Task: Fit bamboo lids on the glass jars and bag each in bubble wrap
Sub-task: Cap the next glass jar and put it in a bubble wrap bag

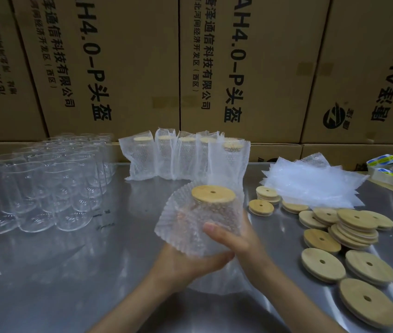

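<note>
At frame centre I see both hands clasping one lidded jar (212, 212) inside a bubble-wrap bag (178, 227): left hand (188, 263) cupped under its base, right hand (233, 239) wrapped round its side (bamboo lid (213, 193) poking out). Bare jars (34, 188) stand at left, loose lids (349, 236) lie at right.

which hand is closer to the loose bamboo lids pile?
Right. The right hand grips the bubble-wrapped jar on the side facing the loose bamboo lids; the left hand holds it from below, farther away.
</note>
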`<act>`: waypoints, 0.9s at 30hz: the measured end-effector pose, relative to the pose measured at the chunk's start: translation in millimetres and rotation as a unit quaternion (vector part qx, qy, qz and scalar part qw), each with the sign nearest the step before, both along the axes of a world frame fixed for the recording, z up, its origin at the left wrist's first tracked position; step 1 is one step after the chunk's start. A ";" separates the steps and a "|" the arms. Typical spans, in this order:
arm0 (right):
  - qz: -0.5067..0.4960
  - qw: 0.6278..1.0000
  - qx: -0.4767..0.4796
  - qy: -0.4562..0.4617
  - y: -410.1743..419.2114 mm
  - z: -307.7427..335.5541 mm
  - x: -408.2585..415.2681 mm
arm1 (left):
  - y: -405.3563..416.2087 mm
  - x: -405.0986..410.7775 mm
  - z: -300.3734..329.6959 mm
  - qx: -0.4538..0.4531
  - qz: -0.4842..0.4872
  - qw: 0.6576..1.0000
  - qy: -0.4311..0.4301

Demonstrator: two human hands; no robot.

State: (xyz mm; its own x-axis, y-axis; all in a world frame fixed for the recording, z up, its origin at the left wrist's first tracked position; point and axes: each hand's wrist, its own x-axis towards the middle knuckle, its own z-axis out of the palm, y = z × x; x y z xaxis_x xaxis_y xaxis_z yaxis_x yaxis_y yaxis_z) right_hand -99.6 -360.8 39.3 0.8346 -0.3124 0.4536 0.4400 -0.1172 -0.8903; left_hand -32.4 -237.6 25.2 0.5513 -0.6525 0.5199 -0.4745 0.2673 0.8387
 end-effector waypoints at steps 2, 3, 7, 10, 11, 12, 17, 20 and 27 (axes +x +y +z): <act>-0.009 1.000 0.002 0.011 -2.2 -3.3 5.4 | -9.1 3.5 -4.0 -0.028 0.044 0.999 0.014; -0.022 0.999 0.020 0.022 -4.4 -5.2 9.2 | -14.3 8.6 -5.7 -0.037 0.088 0.995 0.017; -0.084 0.990 0.081 0.073 -26.0 -22.3 31.6 | -39.8 44.6 -9.2 -0.056 0.251 0.966 0.026; -0.086 0.991 0.017 0.098 -43.0 -35.9 53.8 | -61.8 71.5 -10.9 -0.047 0.250 0.965 0.064; -0.083 0.992 0.002 0.100 -48.3 -38.1 62.3 | -69.7 79.4 -10.7 -0.044 0.243 0.967 0.070; -0.086 0.991 -0.011 0.099 -54.3 -40.0 70.9 | -77.7 87.0 -9.3 -0.039 0.234 0.969 0.072; -0.093 0.977 -0.123 0.150 -82.4 -46.9 110.0 | -103.9 135.0 2.2 0.019 0.197 0.976 0.093; -0.133 0.962 -0.170 0.169 -88.4 -47.7 130.5 | -111.3 146.6 8.6 0.044 0.164 0.981 0.094; -0.167 0.952 -0.166 0.195 -101.5 -47.6 156.0 | -116.9 149.1 49.9 -0.033 0.165 0.984 0.056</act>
